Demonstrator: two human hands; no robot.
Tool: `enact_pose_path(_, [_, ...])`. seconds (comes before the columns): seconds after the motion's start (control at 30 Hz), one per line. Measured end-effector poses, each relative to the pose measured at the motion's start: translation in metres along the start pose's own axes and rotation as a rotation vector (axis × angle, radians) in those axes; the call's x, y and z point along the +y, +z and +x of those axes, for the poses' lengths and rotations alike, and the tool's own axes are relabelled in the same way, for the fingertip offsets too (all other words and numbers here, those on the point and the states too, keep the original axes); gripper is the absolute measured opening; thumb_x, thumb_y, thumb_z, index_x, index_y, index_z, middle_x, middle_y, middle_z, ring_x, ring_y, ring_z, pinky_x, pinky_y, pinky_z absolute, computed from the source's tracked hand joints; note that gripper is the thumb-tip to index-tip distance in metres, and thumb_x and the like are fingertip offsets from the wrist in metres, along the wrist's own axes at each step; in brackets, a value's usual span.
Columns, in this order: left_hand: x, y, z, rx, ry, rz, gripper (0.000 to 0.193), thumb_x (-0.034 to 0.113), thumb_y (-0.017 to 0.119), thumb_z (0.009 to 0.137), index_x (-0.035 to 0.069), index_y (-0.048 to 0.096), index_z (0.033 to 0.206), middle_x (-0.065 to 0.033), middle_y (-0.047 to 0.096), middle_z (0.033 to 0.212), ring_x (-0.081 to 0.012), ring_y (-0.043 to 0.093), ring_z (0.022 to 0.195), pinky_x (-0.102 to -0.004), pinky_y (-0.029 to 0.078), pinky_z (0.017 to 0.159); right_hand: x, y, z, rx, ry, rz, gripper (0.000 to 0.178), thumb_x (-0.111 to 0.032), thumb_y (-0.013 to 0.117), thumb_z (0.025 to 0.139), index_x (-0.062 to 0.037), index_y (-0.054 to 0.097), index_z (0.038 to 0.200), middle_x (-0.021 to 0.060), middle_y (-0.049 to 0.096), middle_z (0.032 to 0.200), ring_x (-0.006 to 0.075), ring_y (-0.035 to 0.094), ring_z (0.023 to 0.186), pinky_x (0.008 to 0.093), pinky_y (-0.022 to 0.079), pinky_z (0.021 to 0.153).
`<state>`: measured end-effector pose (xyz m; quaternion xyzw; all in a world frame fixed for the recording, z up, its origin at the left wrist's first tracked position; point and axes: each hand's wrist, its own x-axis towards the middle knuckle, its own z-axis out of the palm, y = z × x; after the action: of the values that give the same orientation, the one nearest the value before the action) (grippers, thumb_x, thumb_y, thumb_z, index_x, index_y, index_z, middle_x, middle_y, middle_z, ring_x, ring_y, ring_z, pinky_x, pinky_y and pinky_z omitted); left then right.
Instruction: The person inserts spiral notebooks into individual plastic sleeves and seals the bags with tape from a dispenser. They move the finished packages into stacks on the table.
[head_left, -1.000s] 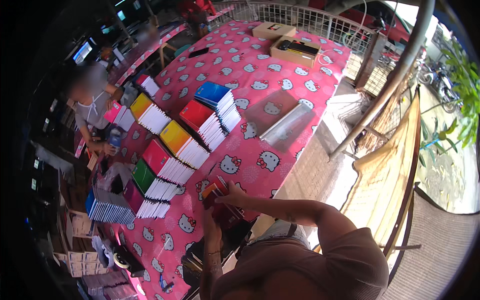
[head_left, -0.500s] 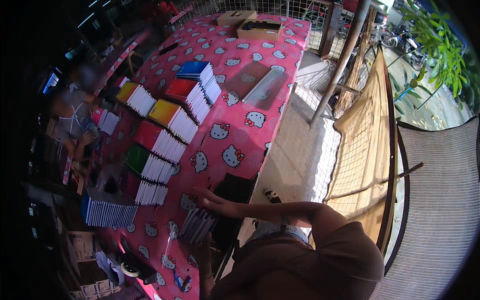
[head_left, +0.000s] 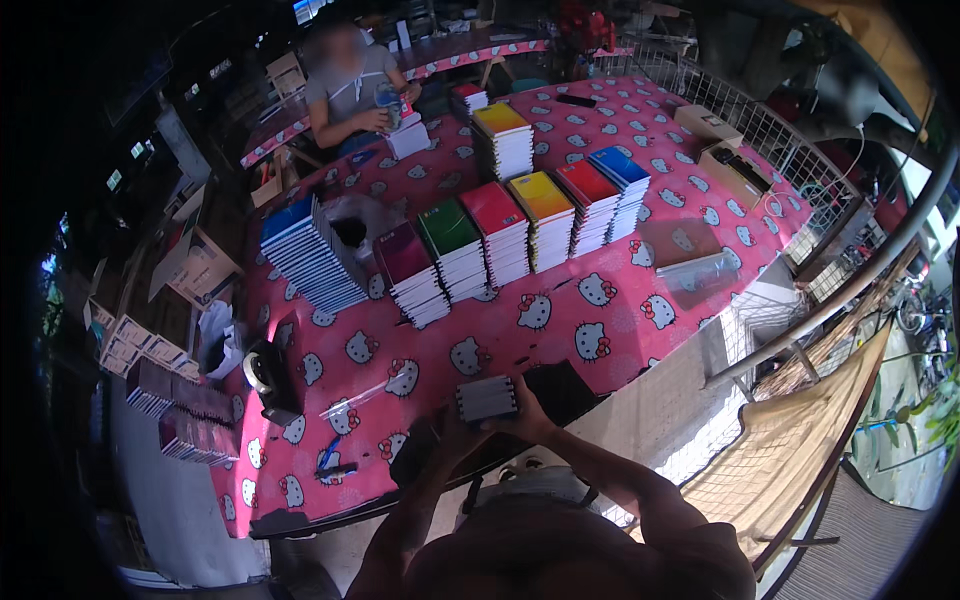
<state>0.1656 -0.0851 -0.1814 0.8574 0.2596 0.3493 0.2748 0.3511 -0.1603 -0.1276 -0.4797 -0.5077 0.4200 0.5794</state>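
Covered work area, dark at back, daylit wire fence [head_left: 805, 165] on right. Pink cat-print table [head_left: 640, 345] fills most of the view, black sheet-like thing [head_left: 565, 388] along its near edge

Notebook bundle [head_left: 487, 400] is at the near edge, right in front of the person's torso, between both hands. White page edges face up toward camera, dark spiral bindings at its left and right ends. Long axis runs left-right across the body; layers run the same way. Can't tell if its underside touches the black thing or is clear of it

Right hand [head_left: 531, 412]: gripping the right end, fingers up along that side. Left hand [head_left: 460, 435]: in deep shadow, looks closed on the lower left corner; exact finger placement can't tell. Both are in contact with the bundle, so neither is nearer to it

Key relation: row of notebook stacks lies ahead, well apart from the bundle, slanting away to the right. Nearest is the purple-topped stack [head_left: 408, 255], ahead and a bit left, so on the left hand's side. Then green-topped stack [head_left: 449, 228], red, yellow, red and blue ones in order. Strip of bare cloth between row and bundle

Off to the left: tall blue-covered stack [head_left: 300, 245], tape dispenser [head_left: 265, 380], cartons [head_left: 205, 265]. Clear plastic sheet [head_left: 700, 272] flat on the right. Co-worker [head_left: 350, 95] across the table, hands on items by a white-paged pile [head_left: 408, 140]; what they grip is too small to tell
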Motion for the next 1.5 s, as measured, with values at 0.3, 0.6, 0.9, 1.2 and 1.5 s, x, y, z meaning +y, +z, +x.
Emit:
enact_pose_path(0.3, [0.122,-0.079,0.073,-0.224,-0.305,0.035,0.096,0.037,0.087,0.072,-0.004,0.034,0.142,-0.0241,0.048,0.136,-0.0359,0.05,0.127,-0.0439,0.042,0.106,0.014,-0.029,-0.003,-0.048,-0.037,-0.17,0.091,-0.021,0.093,0.064,-0.0074,0.04,0.136,0.0161,0.061,0.123,0.0291,0.062,0.114,0.0409,0.05,0.098])
enact_pose_path(0.6, [0.141,-0.075,0.085,-0.304,-0.024,0.628,0.094,0.048,0.082,0.073,-0.004,0.04,0.138,-0.0274,0.044,0.138,-0.0419,0.043,0.131,-0.0513,0.041,0.104,0.013,-0.018,0.006,-0.139,0.041,-0.056,0.08,-0.019,0.09,0.07,-0.0065,0.043,0.134,0.0121,0.061,0.121,0.0215,0.062,0.112,0.0376,0.053,0.093])
enact_pose_path(0.9, [0.1,-0.154,-0.051,0.473,-0.793,-0.081,0.055,0.042,0.081,0.081,-0.001,0.058,0.107,-0.0148,0.07,0.094,-0.0239,0.069,0.078,-0.0385,0.056,0.068,-0.039,0.051,0.118,-0.704,-0.111,-0.245,0.079,-0.029,0.086,0.074,-0.0107,0.048,0.141,0.0138,0.058,0.134,0.0265,0.061,0.118,0.0374,0.049,0.097])
enact_pose_path(1.2, [0.079,-0.242,-0.178,0.982,-1.014,-0.463,0.054,0.043,0.079,0.085,0.001,0.065,0.115,-0.0078,0.069,0.106,-0.0159,0.064,0.094,-0.0336,0.052,0.089,0.059,0.169,0.172,-0.736,-0.45,-0.929,0.093,-0.053,0.082,0.064,-0.0179,0.05,0.144,0.0102,0.041,0.149,0.0355,0.049,0.13,0.0548,0.039,0.105])
enact_pose_path(1.5, [0.01,-0.25,-0.064,0.697,-1.267,-0.706,0.074,0.055,0.078,0.081,-0.004,0.059,0.12,-0.0111,0.068,0.106,-0.0204,0.069,0.086,-0.0348,0.058,0.072,0.034,0.131,0.107,-0.415,-0.158,-1.06,0.091,-0.048,0.081,0.07,-0.0136,0.042,0.144,0.0125,0.037,0.151,0.0368,0.034,0.143,0.0628,0.021,0.115])
